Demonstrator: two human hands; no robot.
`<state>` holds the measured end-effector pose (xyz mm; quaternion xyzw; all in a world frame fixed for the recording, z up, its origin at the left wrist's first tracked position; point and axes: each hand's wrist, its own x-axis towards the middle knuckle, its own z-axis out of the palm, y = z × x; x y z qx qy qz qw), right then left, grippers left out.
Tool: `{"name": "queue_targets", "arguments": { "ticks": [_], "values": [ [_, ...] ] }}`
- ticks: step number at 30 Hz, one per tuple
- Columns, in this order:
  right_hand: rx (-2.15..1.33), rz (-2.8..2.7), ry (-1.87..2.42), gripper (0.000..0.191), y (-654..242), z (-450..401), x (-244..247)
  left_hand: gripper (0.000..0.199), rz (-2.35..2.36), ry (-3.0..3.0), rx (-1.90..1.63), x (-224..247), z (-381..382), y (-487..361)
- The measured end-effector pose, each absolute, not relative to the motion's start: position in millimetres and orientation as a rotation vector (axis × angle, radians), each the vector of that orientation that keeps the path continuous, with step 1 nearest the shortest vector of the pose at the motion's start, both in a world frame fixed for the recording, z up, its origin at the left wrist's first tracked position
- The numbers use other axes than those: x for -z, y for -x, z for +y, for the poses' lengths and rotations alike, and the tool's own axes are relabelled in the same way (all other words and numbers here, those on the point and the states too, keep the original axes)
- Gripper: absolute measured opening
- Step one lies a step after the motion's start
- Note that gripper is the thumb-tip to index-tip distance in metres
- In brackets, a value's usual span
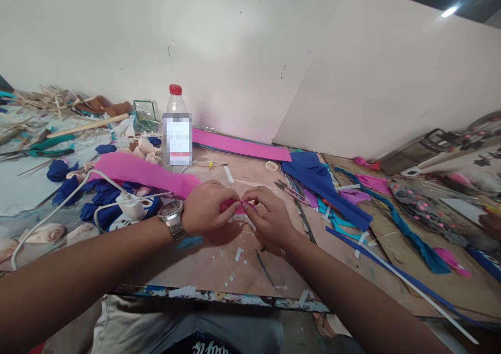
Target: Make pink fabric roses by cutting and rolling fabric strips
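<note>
A long bright pink strip of thin, cloth-like material (144, 174) lies to the left over dark blue pieces and runs behind my left hand (209, 205). That hand, with a metal watch (171, 218) on its wrist, pinches the strip's end. My right hand (268, 213) meets it fingertip to fingertip, its thumb and forefinger closed on the same pink end. A bit of the pink shows below the fingertips, just above the board (219, 265). How the end is folded between the fingers is hidden.
A red-capped bottle (177, 104) stands behind a pink strip pile. Scissors (291, 191) and blue cloth (329, 190) lie right. A white charger (131, 206) with cable, rolled rosettes (45, 233) and green-handled pliers (52, 145) lie left. Another person's hand (491, 223) is at the right edge.
</note>
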<state>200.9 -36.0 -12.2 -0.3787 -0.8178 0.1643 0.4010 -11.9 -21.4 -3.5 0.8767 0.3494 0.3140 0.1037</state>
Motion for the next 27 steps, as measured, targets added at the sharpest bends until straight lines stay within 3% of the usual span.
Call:
{"name": "queue_targets", "arguments": {
  "ticks": [27],
  "values": [
    [-0.266,-2.07,0.871,0.014,-200.7,-39.3,10.9,0.013,1.002,-2.622,-1.035,7.8,-18.9,10.5]
  ]
}}
